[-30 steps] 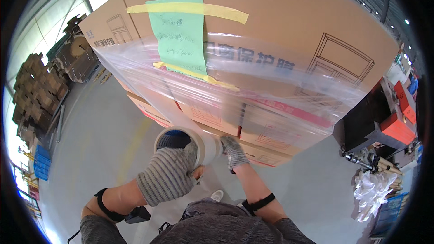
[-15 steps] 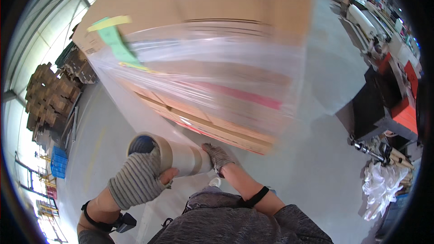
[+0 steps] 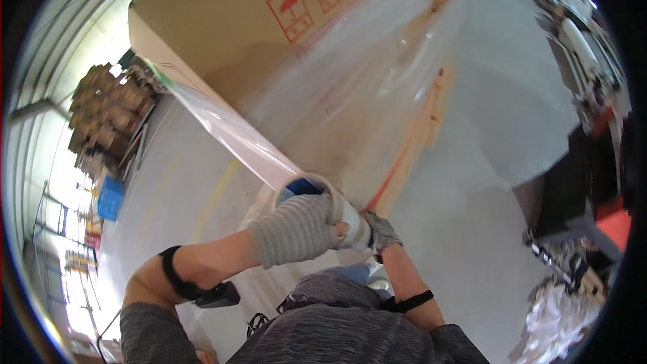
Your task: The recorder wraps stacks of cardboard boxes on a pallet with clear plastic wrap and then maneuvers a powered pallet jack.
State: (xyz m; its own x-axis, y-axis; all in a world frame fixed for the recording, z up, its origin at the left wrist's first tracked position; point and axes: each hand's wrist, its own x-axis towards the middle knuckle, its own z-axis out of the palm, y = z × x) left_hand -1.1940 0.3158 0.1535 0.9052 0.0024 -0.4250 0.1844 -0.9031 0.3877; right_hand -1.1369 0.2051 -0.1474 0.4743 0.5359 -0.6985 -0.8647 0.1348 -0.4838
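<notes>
My left hand (image 3: pixel 296 230), in a grey knitted fingerless glove, grips the near end of a stretch film roll (image 3: pixel 353 221). Its thumb lies along the white film and the open cardboard core faces left. At the roll's other end my right hand (image 3: pixel 382 234), gloved too, has its fingers closed round the tip, partly hidden. Just beyond the roll stands a large brown carton (image 3: pixel 222 34), one corner pointing towards me. Clear stretch film (image 3: pixel 377 74) covers the lower part of its sides, close to the roll.
A light brown base strip (image 3: pixel 404 162) runs under the carton's right side. Stacked brown cardboard (image 3: pixel 101 111) and a blue crate (image 3: pixel 110 198) stand at the left. On the right are a black and red machine (image 3: pixel 563 182) and crumpled clear plastic (image 3: pixel 556 320). Grey floor (image 3: pixel 465 249) lies between.
Both hands and the roll have moved right, round the carton's near corner. A different carton side with red printed symbols now faces me, and my left arm reaches further across.
</notes>
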